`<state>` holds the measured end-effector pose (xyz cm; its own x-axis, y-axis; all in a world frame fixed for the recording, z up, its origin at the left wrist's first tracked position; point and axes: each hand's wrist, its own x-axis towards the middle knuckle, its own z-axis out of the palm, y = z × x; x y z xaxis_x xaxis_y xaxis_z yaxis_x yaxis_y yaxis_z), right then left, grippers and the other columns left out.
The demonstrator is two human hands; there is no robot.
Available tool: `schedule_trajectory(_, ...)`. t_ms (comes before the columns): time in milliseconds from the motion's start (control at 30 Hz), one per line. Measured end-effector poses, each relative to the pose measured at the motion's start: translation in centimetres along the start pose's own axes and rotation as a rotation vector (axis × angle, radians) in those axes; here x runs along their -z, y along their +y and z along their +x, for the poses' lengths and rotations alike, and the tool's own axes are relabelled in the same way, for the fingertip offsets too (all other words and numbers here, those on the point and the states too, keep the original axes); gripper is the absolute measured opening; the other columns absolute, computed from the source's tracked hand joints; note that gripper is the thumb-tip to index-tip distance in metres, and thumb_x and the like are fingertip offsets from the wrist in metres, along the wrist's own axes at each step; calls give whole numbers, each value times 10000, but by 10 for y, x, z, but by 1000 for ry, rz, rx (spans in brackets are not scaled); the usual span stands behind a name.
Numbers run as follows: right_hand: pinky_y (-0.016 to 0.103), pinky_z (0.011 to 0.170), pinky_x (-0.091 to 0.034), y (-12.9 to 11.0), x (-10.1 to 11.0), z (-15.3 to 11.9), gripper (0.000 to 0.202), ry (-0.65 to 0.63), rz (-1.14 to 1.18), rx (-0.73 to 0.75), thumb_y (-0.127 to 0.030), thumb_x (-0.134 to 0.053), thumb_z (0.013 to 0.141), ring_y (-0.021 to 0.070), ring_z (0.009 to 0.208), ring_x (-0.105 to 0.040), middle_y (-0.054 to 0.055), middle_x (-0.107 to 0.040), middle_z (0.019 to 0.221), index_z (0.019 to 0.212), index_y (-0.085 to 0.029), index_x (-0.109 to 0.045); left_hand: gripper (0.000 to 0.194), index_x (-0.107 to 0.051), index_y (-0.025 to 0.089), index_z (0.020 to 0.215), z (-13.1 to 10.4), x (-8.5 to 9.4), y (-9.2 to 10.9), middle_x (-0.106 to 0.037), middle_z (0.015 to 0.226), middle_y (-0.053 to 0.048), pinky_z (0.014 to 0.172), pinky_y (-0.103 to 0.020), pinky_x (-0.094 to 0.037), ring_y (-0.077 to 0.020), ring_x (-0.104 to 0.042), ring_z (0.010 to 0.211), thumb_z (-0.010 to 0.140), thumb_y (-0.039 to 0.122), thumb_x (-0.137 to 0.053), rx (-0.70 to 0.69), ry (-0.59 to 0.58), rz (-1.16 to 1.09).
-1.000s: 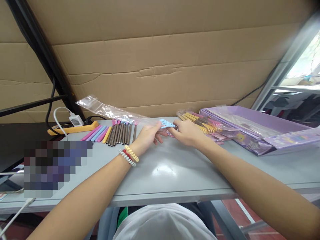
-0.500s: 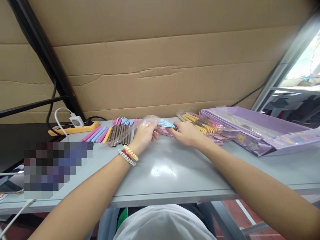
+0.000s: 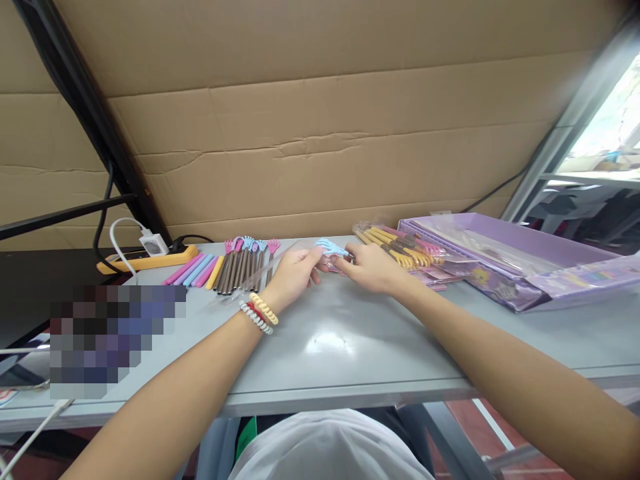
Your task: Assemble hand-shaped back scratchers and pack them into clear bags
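Note:
A blue hand-shaped back scratcher head (image 3: 331,247) sits between my two hands over the table. My right hand (image 3: 373,268) pinches it by its neck. With closed fingers my left hand (image 3: 294,272) holds a clear plastic bag (image 3: 256,276), which trails off to the left, and its thumb meets the blue fingers. The scratcher's handle is hidden. Left of the hands lies a row of back scratchers (image 3: 241,267) with brown-grey shafts and pink, purple and blue heads. Beside them are several coloured handle grips (image 3: 200,269).
Packed yellow and pink back scratchers (image 3: 400,247) in clear plastic lie right of my hands. Further right is an open purple box (image 3: 505,283). A yellow power strip (image 3: 125,261) with a white charger stands at the left. Cardboard (image 3: 320,153) rises behind the grey table (image 3: 345,363).
My left hand has shifted slightly right and closed in on the blue scratcher head. The bag lies lower, uncovering more of the scratcher row. My right hand has barely moved.

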<state>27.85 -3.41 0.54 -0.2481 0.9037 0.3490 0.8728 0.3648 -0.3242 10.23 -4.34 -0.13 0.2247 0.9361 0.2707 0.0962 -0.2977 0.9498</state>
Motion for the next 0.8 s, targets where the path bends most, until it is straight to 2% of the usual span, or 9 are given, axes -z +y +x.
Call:
schedule_trajectory(133, 247, 519, -264, -1, 2, -1, 498, 20, 167, 115, -647, -390, 805, 120, 561, -420, -8, -504, 613, 668, -180, -494, 411, -591, 147, 576, 5, 8, -2, -559, 515, -18, 448, -213, -376, -100, -491, 471, 759, 515, -566, -75, 81, 31)
schedule_trajectory(233, 254, 523, -262, -2, 2, 1, 514, 15, 212, 96, -627, -334, 841, 114, 558, -392, -17, -456, 594, 639, -176, -475, 403, -593, 145, 581, 7, 12, -3, -543, 493, -6, 452, -215, -370, -92, -475, 459, 727, 521, -601, -68, 128, -1)
schedule_trajectory(300, 251, 523, -275, -2, 1, 2, 491, 10, 273, 65, -618, -386, 825, 113, 566, -397, -18, -456, 606, 668, -168, -504, 404, -587, 142, 578, 7, 13, -3, -553, 516, -7, 450, -212, -368, -86, -473, 459, 703, 524, -626, -53, 107, -45)
schedule_trajectory(433, 238, 521, -320, -5, 3, 1, 420, -71, 554, 147, -573, -507, 780, 110, 594, -437, -4, -527, 686, 782, -159, -577, 413, -606, 134, 608, 3, 9, -3, -593, 612, -24, 466, -213, -388, -80, -490, 481, 680, 539, -646, 1, -78, -81)
schedule_trajectory(500, 234, 507, -322, -8, 6, -1, 377, -104, 677, 216, -536, -534, 779, 100, 565, -437, -7, -540, 665, 764, -162, -583, 409, -625, 133, 647, 2, 6, -4, -606, 656, -30, 470, -208, -391, -78, -498, 496, 694, 539, -634, 9, -154, -72)
schedule_trajectory(600, 229, 456, -288, -10, 8, -2, 331, -54, 752, 189, -480, -543, 790, 78, 459, -369, -50, -439, 507, 699, -162, -559, 417, -627, 142, 701, 0, 3, -3, -618, 699, -34, 460, -203, -383, -80, -510, 511, 720, 558, -600, 42, -197, -83)
schedule_trajectory(700, 227, 428, -277, -8, 7, 0, 277, 20, 764, 113, -419, -553, 778, 70, 423, -340, -66, -395, 473, 677, -162, -541, 499, -616, 139, 709, -1, 5, 1, -617, 676, -44, 439, -210, -370, -88, -516, 495, 733, 631, -531, 160, -246, -73)
schedule_trajectory(800, 232, 449, -319, -4, 5, 3, 194, 103, 722, 82, -338, -559, 751, 76, 454, -392, -33, -491, 537, 676, -159, -551, 582, -623, 124, 699, -5, 8, 8, -627, 674, -64, 449, -222, -379, -98, -528, 499, 741, 682, -464, 243, -487, 6)
